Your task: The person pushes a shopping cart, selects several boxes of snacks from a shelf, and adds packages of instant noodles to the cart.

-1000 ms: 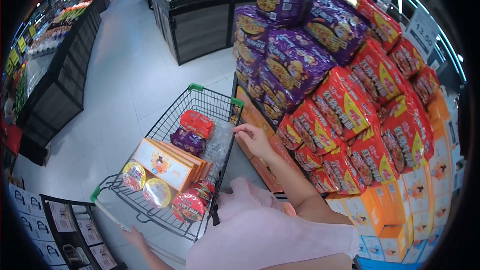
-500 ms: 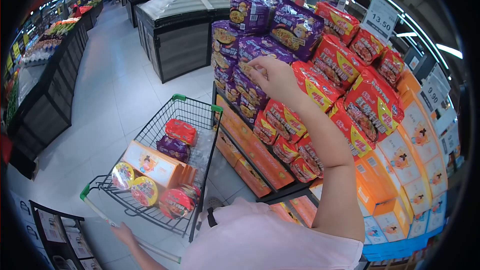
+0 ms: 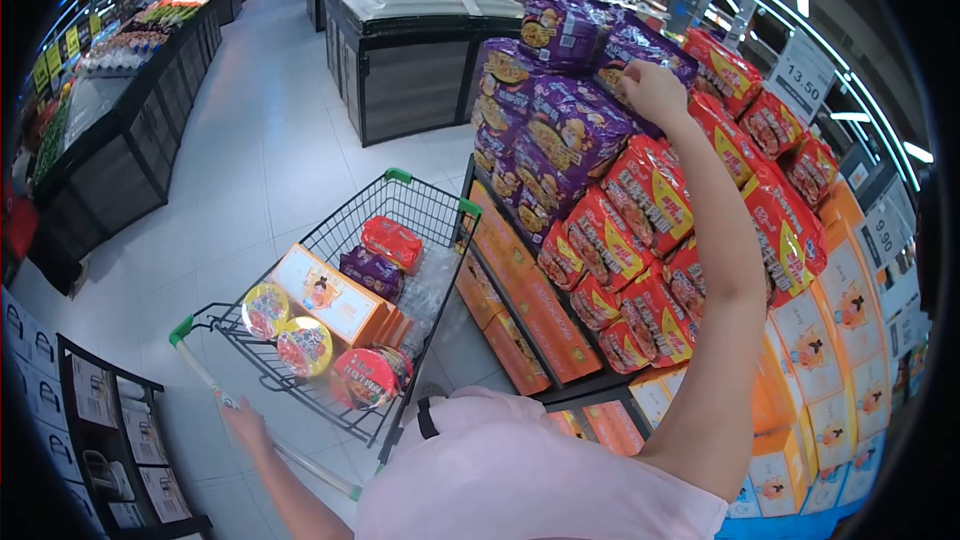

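My right hand [image 3: 655, 98] is raised at the purple noodle pack [image 3: 640, 45] on top of the stack, fingers curled against its front; what they hold, if anything, is hard to make out. My left hand [image 3: 245, 422] is wrapped round the handle [image 3: 205, 370] of a shopping cart [image 3: 440, 202]. Inside the cart lie a red pack [image 3: 392, 243], a purple pack [image 3: 371, 272], a white and orange box [image 3: 325, 290], two yellow-lidded tubs [image 3: 304, 346] and a red-lidded tub [image 3: 362, 378]. Red noodle packs [image 3: 650, 190] are piled beside the purple ones.
Orange boxes [image 3: 810, 340] are stacked at the right under price signs [image 3: 800, 75]. A dark display bin [image 3: 420, 70] stands beyond the cart, with produce shelves [image 3: 120, 130] along the left. A low rack [image 3: 120, 440] is at the lower left.
My right hand has moved up from the lower purple packs to the top one. The view has shifted, so the cart and shelves appear further right. My left hand stays on the handle.
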Demonstrator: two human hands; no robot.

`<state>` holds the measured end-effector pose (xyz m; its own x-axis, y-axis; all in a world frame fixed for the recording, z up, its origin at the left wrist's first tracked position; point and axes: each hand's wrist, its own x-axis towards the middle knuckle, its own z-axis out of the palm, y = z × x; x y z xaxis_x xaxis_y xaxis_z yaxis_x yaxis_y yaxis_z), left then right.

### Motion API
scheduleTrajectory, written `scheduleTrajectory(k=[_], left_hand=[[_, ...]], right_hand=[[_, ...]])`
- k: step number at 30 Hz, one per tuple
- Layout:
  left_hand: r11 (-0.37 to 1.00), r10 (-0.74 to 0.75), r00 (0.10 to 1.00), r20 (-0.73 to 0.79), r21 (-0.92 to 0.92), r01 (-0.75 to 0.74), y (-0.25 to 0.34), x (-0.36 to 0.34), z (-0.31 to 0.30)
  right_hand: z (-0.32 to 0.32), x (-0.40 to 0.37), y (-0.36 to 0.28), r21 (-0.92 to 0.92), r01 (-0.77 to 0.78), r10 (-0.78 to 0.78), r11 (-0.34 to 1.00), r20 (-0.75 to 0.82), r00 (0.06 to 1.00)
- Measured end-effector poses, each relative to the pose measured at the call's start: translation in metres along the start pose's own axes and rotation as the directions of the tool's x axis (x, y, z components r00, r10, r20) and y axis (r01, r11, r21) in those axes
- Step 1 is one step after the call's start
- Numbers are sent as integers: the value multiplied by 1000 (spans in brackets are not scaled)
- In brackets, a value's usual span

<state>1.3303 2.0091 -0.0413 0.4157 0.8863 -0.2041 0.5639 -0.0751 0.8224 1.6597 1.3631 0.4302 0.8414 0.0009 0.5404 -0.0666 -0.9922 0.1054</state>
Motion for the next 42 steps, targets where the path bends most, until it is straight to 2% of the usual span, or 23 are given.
scheduleTrajectory(k=[3,4,5,9,13,16,17,20,25,27,30,32,33,36,38,39,41,42], left_hand=[[998,-58,998,23,-34,58,9,-5,-3],[998,-62,998,-13,-33,62,16,-10,-4],[997,-66,997,-51,-36,64,23,-16,-3],[995,-73,997,-23,-71,71,21,-19,-8],[992,-77,996,-44,-99,73,28,-23,-7],[995,-52,998,-46,-83,48,1,-1,0],[995,-57,997,-43,-82,53,-1,-1,1],[995,-20,997,-71,-103,13,-10,4,2],[996,-8,997,-81,-91,0,-19,14,2],[994,19,995,-100,-101,-29,-30,22,6],[998,0,996,-87,-56,-4,-13,12,2],[994,102,985,-140,-12,-105,-45,33,7],[988,154,975,-161,15,-154,-59,40,8],[1000,7,997,-72,-22,-9,3,0,-4],[1000,-20,999,-41,16,20,9,1,-6],[999,-34,999,-27,33,35,7,1,-6],[995,63,991,-117,86,-53,-47,36,5],[988,116,980,-161,118,-98,-52,40,6]], right_hand=[[22,14,5,63,23,-26,998,50,998],[26,14,-2,98,26,-34,995,81,996],[25,9,-17,56,28,-35,998,116,993],[56,18,-31,40,135,-139,990,114,984],[51,53,-19,-78,124,-126,989,-24,992],[32,87,19,-276,-40,-11,960,-180,984],[27,95,36,-308,-107,25,945,-258,966],[18,114,83,-352,-266,148,897,-327,933],[26,120,113,-294,-315,319,902,-37,947],[36,123,118,-307,-322,332,896,-19,943],[51,125,115,-322,-317,330,892,-16,944],[57,129,111,-337,-331,353,881,3,936],[57,127,105,-332,-361,368,872,-44,929],[68,133,113,-332,-408,382,851,-144,913],[71,132,113,-315,-400,332,860,-250,910],[70,132,112,-307,-396,305,866,-304,903],[66,131,110,-353,-326,184,877,-378,907],[63,129,109,-376,-294,126,879,-411,903]])
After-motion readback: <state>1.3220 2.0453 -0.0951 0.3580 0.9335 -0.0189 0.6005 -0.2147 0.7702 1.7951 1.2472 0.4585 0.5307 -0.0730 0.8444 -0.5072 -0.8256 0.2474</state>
